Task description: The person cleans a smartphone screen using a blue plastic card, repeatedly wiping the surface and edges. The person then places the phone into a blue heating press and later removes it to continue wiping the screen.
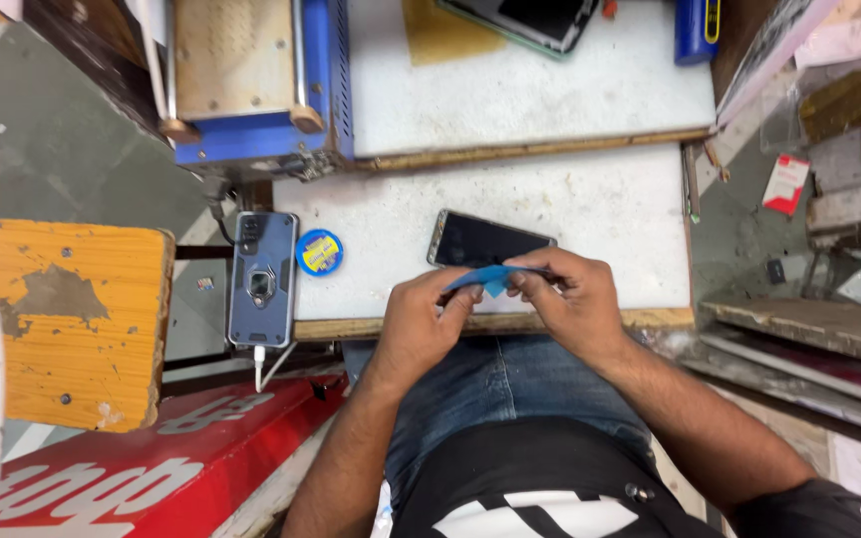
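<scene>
Both hands, the left hand (429, 317) and the right hand (568, 299), pinch a small blue strip (488, 278) together, just over the table edge (351, 327). They hide part of the dark phone (478, 241) (its near edge).

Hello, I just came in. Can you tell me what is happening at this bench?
A person sits at a white bench and holds a small blue strip between both hands, the left hand and the right hand pinching its ends. A dark phone lies face up on the bench just beyond the hands. To the left lie a cased phone on a cable and a round blue tin.
</scene>
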